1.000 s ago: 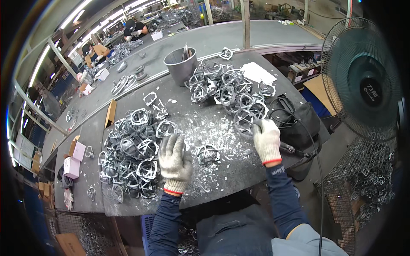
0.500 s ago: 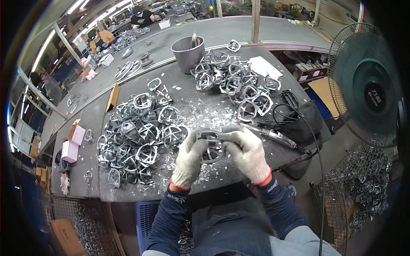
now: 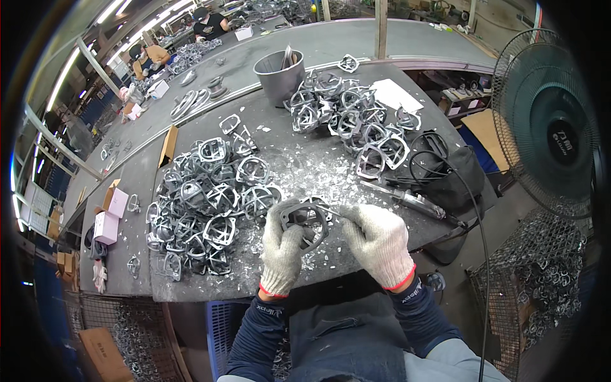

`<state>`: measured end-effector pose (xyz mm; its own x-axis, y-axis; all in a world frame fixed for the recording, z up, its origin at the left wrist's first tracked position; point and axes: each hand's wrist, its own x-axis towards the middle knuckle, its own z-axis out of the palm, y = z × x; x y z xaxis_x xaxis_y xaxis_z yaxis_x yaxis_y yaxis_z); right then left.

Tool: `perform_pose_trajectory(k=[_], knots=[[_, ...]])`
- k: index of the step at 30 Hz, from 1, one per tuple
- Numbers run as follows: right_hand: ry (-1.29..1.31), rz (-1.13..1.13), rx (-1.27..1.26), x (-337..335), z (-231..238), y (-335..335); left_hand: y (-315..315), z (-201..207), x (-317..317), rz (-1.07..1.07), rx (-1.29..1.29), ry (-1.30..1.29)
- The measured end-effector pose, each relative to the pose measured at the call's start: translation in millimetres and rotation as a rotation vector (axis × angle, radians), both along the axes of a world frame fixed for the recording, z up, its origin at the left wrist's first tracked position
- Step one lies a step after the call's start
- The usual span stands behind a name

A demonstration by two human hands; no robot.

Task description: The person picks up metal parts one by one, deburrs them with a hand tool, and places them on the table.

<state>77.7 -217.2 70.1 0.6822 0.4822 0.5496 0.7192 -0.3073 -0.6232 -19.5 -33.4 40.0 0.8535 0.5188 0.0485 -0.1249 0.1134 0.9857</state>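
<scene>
Two gloved hands meet over the near edge of the desk [image 3: 331, 159], and between them sits one grey cast-metal ring frame [image 3: 304, 219], held just above the chip-strewn surface; our left hand [image 3: 283, 251] is wrapped around its lower rim, fingers closed on it, while our right hand [image 3: 379, 242] is closed on a thin metal rod-like tool [image 3: 331, 210] whose tip touches the frame's upper edge. We judge the work in hand to be trimming the casting's edge; to do it well we would keep the left grip firm so the frame cannot turn, and guide the tool along the rim in short strokes away from the fingers. Both gloves are white knit cotton, the right one with a red cuff; the frame is dull grey, rounded outside, with spokes across its opening. Left of us lies a heap of like frames [image 3: 203, 204]; another heap [image 3: 347, 121] lies further back beside a grey bucket [image 3: 277, 79]; pale shavings [image 3: 305, 165] litter the dark desk; a black cabled power tool [image 3: 414, 202] rests to the right.
</scene>
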Motion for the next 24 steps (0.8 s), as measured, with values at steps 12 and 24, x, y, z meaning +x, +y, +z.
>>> perform_pose_trajectory(k=[12,24], knots=[[-0.016,0.027,0.09,-19,-1,4,25,5,14,0.359,0.04,-0.12],[0.062,0.051,0.045,-26,-12,5,14,1,9,0.276,0.002,-0.147]])
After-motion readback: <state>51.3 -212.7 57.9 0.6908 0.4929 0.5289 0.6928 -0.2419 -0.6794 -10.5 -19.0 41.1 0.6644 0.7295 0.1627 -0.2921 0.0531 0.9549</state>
